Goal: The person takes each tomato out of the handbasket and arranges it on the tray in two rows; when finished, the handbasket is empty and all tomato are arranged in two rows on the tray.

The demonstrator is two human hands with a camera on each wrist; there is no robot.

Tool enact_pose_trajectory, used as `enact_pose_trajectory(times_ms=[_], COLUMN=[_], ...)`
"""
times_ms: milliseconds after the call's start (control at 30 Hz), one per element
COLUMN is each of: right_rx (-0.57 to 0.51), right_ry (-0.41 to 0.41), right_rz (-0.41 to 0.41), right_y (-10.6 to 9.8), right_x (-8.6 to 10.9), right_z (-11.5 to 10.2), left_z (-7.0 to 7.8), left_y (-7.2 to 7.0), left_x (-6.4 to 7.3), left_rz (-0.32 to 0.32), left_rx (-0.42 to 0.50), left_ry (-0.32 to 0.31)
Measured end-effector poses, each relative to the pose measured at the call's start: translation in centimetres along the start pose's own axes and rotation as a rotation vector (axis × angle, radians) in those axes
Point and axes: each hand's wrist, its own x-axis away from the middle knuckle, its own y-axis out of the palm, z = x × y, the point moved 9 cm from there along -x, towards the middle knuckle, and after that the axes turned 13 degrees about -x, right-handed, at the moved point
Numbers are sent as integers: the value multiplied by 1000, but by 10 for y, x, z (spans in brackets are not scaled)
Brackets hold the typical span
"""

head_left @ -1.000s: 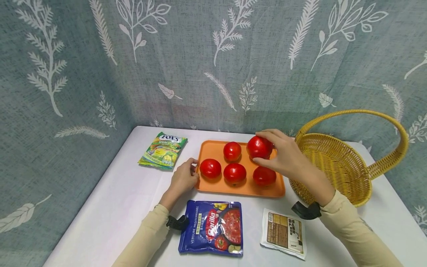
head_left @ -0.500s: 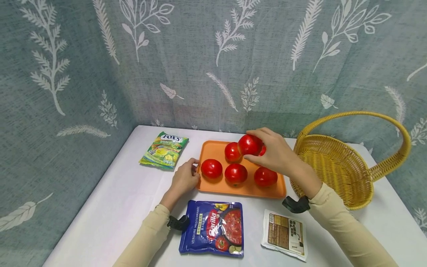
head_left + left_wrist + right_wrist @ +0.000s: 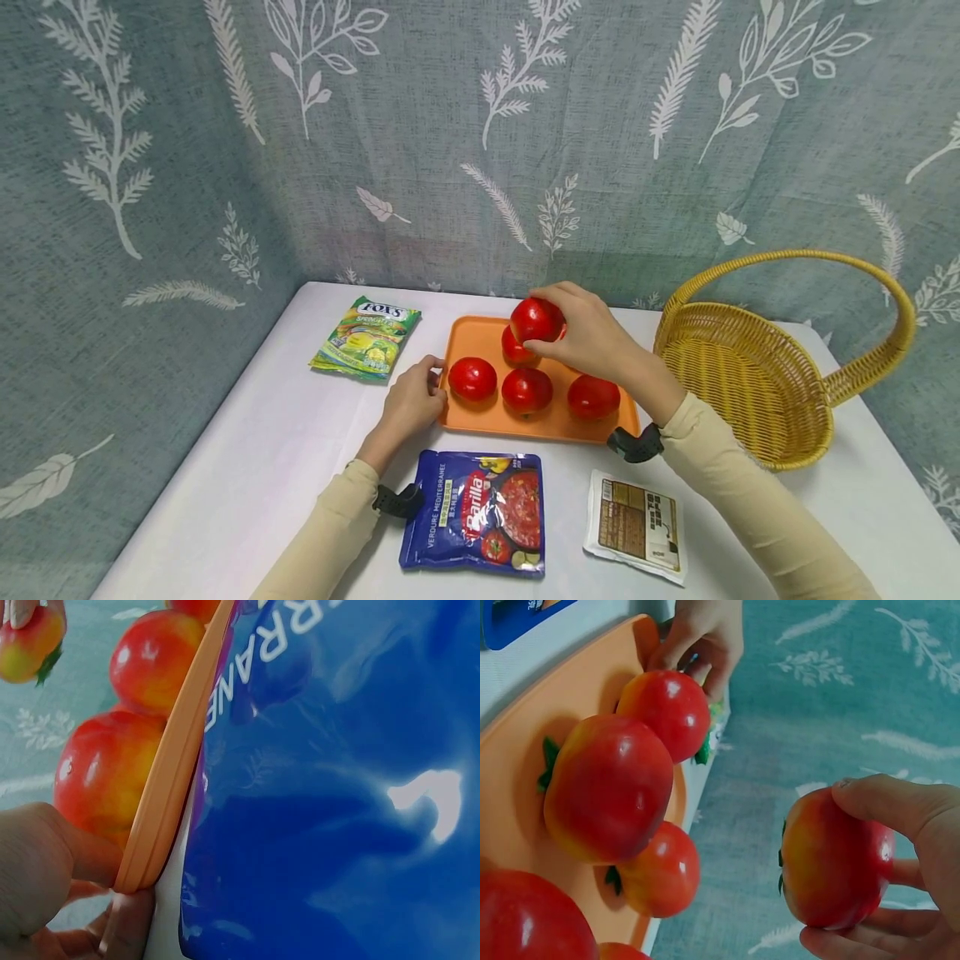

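My right hand (image 3: 588,333) grips a red tomato (image 3: 535,320) between thumb and fingers, held up over the back middle of an orange tray (image 3: 472,333). In the right wrist view that tomato (image 3: 832,859) shows a yellowish end with a green calyx, apart from the others. Several more tomatoes rest in the tray, among them the front left one (image 3: 472,379) and the front middle one (image 3: 527,392). One in the back row (image 3: 517,348) is partly hidden behind the held tomato. At the tray's left end my left hand (image 3: 411,404) pinches the rim (image 3: 154,817).
A yellow wicker basket (image 3: 738,392) with a tall handle stands to the right. A green candy bag (image 3: 367,337) lies at the back left. Nearer me are a blue sauce pouch (image 3: 474,512) and a white-and-brown packet (image 3: 636,525). Patterned curtains (image 3: 420,167) border the table.
My right hand has carried the tomato leftward, from over the tray's back right to over its back middle. The left hand stays on the tray's end.
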Motion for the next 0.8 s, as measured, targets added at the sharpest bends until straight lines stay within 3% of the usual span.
enact_pose_trajectory(times_ms=[267,800], right_rx=[-11,51], right_ry=[46,10], right_rz=[-30,-108], right_y=[13,42], right_x=[-14,-49], right_z=[3,12], left_z=[-1,-3], left_y=[1,3], left_x=[0,-2], left_rz=[-2,-4], left_rx=[-1,-3], left_ry=[-5,-10])
